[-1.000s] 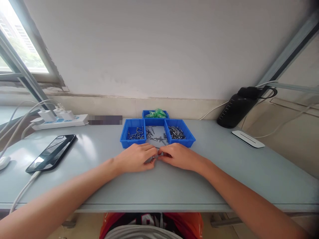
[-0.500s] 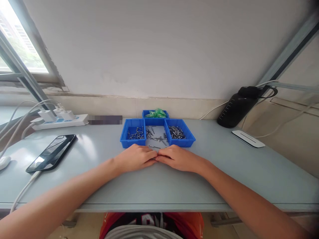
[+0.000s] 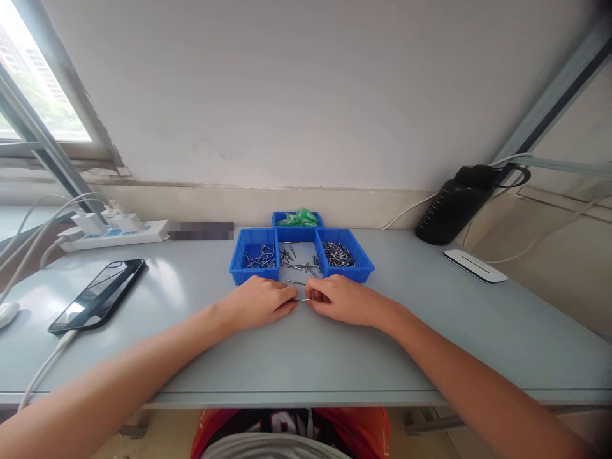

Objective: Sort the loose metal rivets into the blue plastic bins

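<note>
My left hand [image 3: 262, 301] rests low over the desk, its fingers pinched on a thin metal pin [image 3: 301, 299] that looks like a pop rivet. The pin lies roughly level, and its shiny right end meets the fingertips of my right hand [image 3: 345, 299], which are curled together around that end. Just beyond the fingers, several similar pins [image 3: 306, 266] are scattered on the desk. Behind my left hand stands a blue bin [image 3: 243, 275] with some pins inside; behind my right hand, another blue bin [image 3: 356, 275] holds a dense heap of them.
A third blue bin [image 3: 294, 233] with a green plastic bag [image 3: 301, 218] stands at the back. To the left are a phone [image 3: 100, 296] on a cable and a power strip [image 3: 119, 236]. A black bottle [image 3: 452, 207] and a flat white device [image 3: 474, 266] are at right.
My fingertips, touching each other before, have drawn slightly apart, the right hand shifting right. The pin between them now shows.
</note>
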The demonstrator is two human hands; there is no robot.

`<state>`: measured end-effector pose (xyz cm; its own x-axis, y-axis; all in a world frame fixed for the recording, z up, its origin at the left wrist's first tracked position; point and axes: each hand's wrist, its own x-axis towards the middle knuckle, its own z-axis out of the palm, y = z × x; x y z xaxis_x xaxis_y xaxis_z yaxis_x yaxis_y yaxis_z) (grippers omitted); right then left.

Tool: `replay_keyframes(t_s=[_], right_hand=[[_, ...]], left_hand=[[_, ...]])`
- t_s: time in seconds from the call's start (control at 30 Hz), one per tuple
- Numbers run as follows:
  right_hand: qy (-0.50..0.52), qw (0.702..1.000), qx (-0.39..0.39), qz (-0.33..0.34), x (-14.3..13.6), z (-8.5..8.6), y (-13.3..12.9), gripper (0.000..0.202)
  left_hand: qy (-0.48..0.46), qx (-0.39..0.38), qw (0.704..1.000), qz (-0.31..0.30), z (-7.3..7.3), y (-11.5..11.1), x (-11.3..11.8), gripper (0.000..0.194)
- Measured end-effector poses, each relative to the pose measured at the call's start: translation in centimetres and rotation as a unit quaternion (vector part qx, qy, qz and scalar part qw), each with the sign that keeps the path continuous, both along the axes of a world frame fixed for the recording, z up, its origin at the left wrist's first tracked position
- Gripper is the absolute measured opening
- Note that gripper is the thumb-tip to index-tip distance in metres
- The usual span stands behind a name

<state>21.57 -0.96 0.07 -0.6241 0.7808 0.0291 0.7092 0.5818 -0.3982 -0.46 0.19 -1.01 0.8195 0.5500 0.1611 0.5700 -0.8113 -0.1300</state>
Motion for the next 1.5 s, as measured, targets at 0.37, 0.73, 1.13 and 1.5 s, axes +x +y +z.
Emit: replay_keyframes(t_s=[0.37,0.73,1.13,1.5], right_hand=[[-0.011,1.0,0.02,-0.002,-0.09,0.25,-0.01,0.02],[-0.028,0.999,0.032,0.011,-0.04,0.21,0.03,0.023],[-0.022,0.999,0.042,0.026,-0.18,-0.19,0.03,0.02],[-0.017,0.999,0.039,0.025,-0.23,-0.15,-0.06,0.015]], left_hand=[[0.004,-0.003,1.0,0.02,0.21,-0.23,0.12,0.028],[0.014,0.007,0.999,0.046,0.71,-0.55,0.34,0.029],[-0.095,0.026,0.992,-0.08,0.64,-0.54,0.13,0.023],[-0.105,0.057,0.986,-0.118,0.71,-0.6,0.13,0.029]])
